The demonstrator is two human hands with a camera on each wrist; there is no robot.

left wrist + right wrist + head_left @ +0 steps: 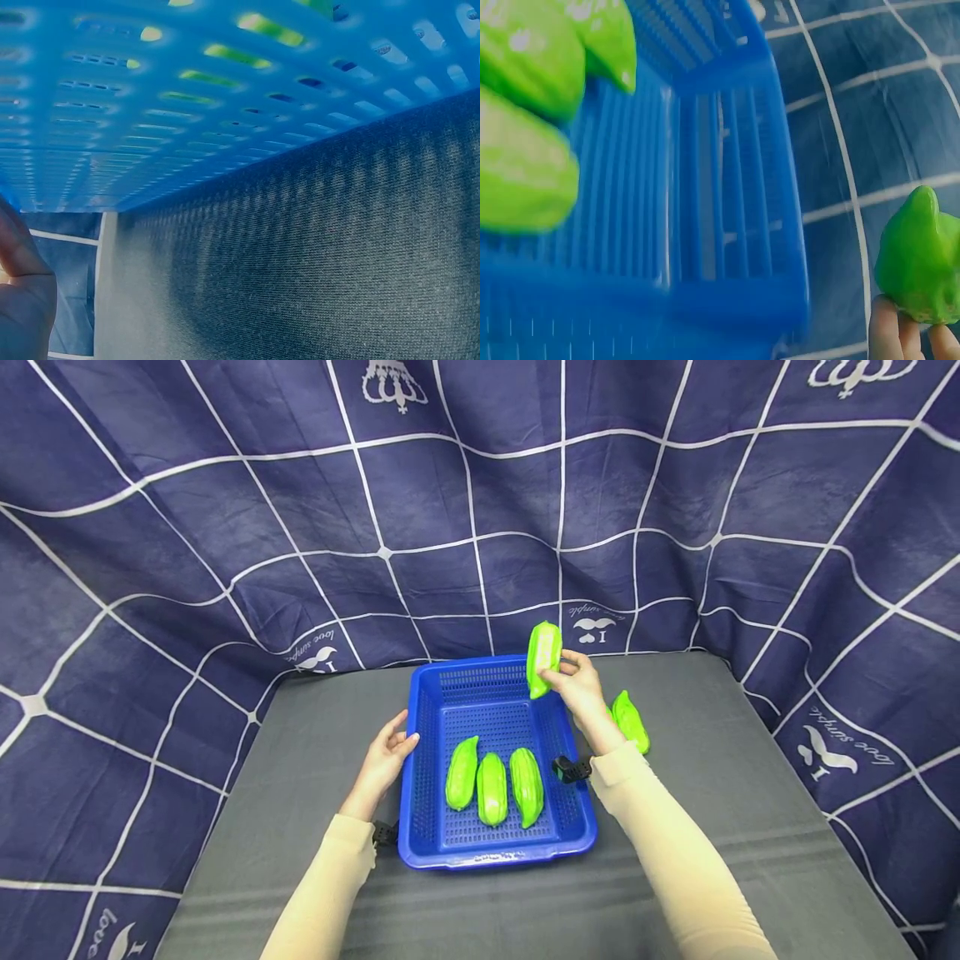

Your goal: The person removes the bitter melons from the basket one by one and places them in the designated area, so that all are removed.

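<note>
My right hand (581,687) pinches a bright green, ridged bitter melon (543,658) between thumb and fingers. It is held upright over the far right corner of the blue plastic basket (498,860). Fingertips press against this melon (922,262) in the right wrist view. Inside the basket, towards its near side, lie a left melon (461,774), a middle melon (492,789) and a right melon (527,787). My left hand (384,760) is at the basket's left side, its fingers loosely bent and the thumb touching the rim.
Another bitter melon (630,721) lies on the grey table (697,810) right of the basket, partly behind my right wrist. A blue curtain (450,510) with white lines hangs behind the table and along both sides.
</note>
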